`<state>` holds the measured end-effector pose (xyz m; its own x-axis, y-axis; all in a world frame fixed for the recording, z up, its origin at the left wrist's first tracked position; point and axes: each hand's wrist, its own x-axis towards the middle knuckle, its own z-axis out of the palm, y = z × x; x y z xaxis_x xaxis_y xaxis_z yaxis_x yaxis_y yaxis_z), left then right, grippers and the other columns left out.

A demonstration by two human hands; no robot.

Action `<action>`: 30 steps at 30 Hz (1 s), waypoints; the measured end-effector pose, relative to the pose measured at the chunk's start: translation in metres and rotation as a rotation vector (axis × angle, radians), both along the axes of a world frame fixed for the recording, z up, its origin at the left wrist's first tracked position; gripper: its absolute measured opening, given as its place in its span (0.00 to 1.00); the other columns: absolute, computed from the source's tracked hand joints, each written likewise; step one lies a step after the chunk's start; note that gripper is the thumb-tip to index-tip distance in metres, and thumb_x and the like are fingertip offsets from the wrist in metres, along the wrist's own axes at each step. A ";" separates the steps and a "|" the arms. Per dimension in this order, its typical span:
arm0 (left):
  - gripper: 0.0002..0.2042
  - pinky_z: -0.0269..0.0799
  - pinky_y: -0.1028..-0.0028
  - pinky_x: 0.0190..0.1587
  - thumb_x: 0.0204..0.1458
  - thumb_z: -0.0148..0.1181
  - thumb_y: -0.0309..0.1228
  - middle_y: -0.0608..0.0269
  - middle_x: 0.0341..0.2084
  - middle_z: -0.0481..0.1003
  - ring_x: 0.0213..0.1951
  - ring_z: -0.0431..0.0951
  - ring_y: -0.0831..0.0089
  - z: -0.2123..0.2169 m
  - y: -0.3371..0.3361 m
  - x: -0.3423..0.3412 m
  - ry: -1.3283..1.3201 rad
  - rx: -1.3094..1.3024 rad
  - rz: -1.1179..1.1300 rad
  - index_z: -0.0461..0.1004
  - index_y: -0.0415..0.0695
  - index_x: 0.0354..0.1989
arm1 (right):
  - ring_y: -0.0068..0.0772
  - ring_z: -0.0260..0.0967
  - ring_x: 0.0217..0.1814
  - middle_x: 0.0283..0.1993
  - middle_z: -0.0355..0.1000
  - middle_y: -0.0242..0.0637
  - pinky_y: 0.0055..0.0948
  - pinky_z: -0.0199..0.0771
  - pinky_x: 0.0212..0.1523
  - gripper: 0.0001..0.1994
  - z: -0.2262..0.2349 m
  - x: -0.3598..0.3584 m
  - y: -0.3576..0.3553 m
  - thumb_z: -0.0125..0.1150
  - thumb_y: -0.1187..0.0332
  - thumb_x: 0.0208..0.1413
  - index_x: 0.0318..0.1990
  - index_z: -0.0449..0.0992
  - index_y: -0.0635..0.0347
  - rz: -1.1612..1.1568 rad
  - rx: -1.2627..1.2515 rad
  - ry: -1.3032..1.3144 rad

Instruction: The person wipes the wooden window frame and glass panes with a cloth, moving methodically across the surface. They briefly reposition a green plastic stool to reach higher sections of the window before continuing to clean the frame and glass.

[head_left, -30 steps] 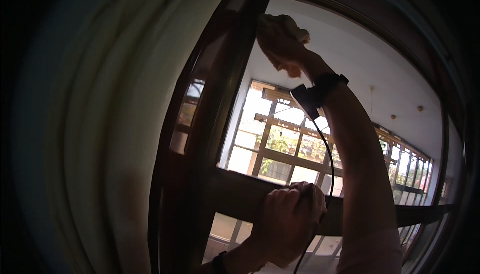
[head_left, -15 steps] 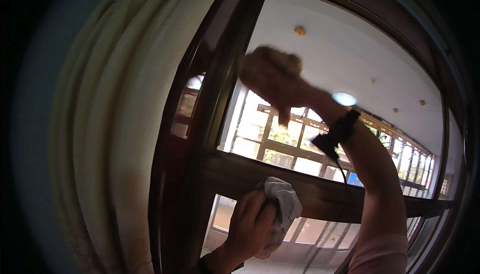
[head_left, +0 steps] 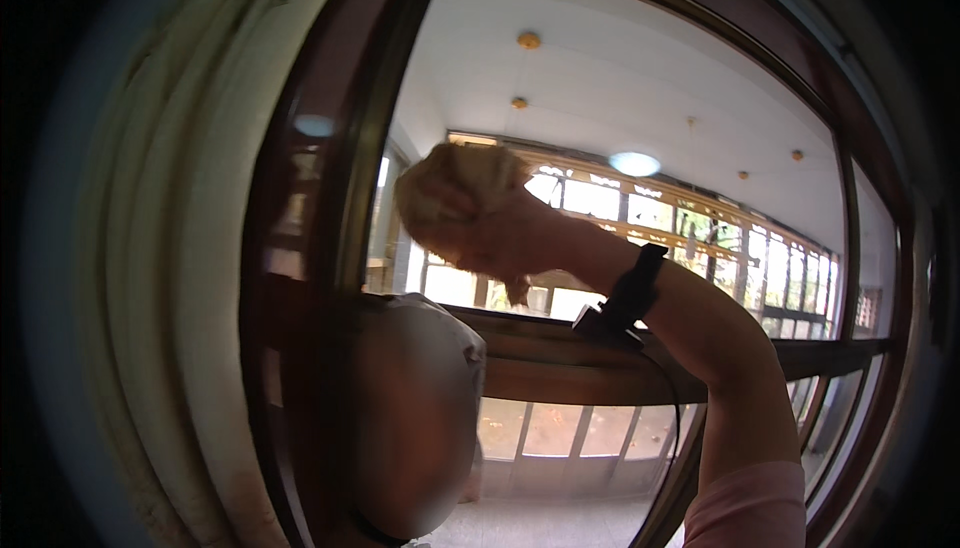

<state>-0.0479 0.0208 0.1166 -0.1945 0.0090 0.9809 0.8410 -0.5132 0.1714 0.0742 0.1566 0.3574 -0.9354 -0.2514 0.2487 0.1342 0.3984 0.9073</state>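
Observation:
My right hand [head_left: 500, 238] is closed around a tan cloth [head_left: 450, 188] and holds it against the window glass [head_left: 620, 58], at the left side of the upper pane. A corner of this cloth hangs below the palm. A black strap with a small dark device [head_left: 630, 298] sits on my right wrist, and a cable runs down from it. Lower left, my left hand [head_left: 405, 428] is mostly smeared by a blur. A crumpled white cloth [head_left: 445, 313] with small dark dots shows along its upper edge, gripped in that hand in front of the frame.
A dark wooden window frame [head_left: 340, 198] with a crossbar [head_left: 570, 368] surrounds the panes. Pale curtains [head_left: 180, 248] hang at the left. Through the glass show a ceiling with an oval light [head_left: 634, 164] and a row of barred windows [head_left: 790, 278].
My right hand has moved left and down across the glass with the tan cloth. My left hand and the white cloth have shifted left and up. The view has swung slightly right.

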 end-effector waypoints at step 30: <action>0.30 0.67 0.57 0.62 0.43 0.69 0.13 0.51 0.60 0.65 0.61 0.65 0.49 0.051 0.045 -0.063 -0.033 -0.119 0.413 0.73 0.37 0.60 | 0.61 0.56 0.73 0.75 0.55 0.47 0.75 0.63 0.60 0.41 -0.064 0.018 -0.022 0.72 0.49 0.47 0.71 0.64 0.34 -0.059 0.194 0.284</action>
<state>-0.1110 0.0659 0.1679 -0.2367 0.0362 0.9709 0.9647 -0.1100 0.2393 0.0924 0.1347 0.2933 -0.8500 -0.2671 0.4541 0.4098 0.2063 0.8885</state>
